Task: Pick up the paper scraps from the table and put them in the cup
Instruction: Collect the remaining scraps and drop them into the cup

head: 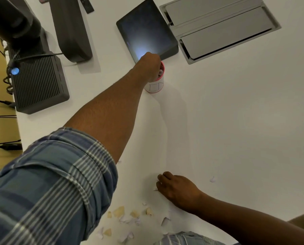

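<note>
Midway through the task: my left hand (150, 65) reaches to the far centre of the white table (236, 121), fingers bunched downward over the mouth of the pink-rimmed paper cup (155, 84), which already holds scraps. Whether it is pinching a piece at this moment I cannot tell, since the fingertips are hidden. My right hand (176, 189) rests near me on the table, fingers curled onto a small white scrap (155, 189), apparently gathering it. Left to do: a loose cluster of paper scraps (126, 216), yellowish and white, lies at the near edge, and one stray scrap (212, 179) sits to the right. A dark tablet (146, 29) lies just beyond the cup.
</note>
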Motion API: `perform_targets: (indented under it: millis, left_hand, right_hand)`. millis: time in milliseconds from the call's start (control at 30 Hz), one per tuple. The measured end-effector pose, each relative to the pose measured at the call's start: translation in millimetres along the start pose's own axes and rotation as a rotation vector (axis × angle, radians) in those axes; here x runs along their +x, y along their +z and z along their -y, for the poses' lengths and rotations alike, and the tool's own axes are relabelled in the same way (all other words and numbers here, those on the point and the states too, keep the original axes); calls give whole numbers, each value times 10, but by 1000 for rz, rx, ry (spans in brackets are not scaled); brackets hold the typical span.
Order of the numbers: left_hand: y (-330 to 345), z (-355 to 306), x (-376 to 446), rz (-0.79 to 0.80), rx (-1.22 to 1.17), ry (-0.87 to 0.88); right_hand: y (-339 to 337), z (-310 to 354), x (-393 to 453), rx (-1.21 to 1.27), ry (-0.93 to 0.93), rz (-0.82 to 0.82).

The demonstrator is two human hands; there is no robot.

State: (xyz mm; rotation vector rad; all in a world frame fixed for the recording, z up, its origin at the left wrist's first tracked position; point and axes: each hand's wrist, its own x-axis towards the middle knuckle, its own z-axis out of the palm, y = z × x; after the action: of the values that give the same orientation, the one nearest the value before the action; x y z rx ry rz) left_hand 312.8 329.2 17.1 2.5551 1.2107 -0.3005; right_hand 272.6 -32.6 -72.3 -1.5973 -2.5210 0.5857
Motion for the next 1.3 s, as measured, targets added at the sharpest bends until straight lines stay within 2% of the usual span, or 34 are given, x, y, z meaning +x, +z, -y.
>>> perform_targets:
  millis: [233,433,567,700,800,900,1033,1100,1167,1300]
  left_hand:
    - [-84,86,-291,-72,-99,27]
    - [-2,124,-1132,-426,-384,-48]
    - [334,179,-1897,-512,-546,-66]
    - [753,168,-2662,-477,-651,-165]
    - [1055,184,-3172,-454,-624,-218]
    - [1383,211,-3598,-388,-562,-299]
    - [1709,174,-4053,-121,-365,-501]
    - [1781,160,-4234,-58,-324,-580]
    - [1838,142,-4384,0,-306,-600]
    - [1991,55,-4582,211,-341,-618]
  right_hand:
    - [-75,30,45,-19,-1,9]
    - [-97,34,84,163,141,46]
    - [-131,51,115,298,303,3]
    - [-236,116,103,507,584,-136]
    - [-346,147,30,609,747,-142]
    - [-387,169,-59,579,789,-129]
    - [-357,240,-190,569,819,-146]
    - [-336,287,-262,568,827,-157]
    - [-306,324,-340,554,824,-154]
    - [-268,366,-491,536,833,-150]
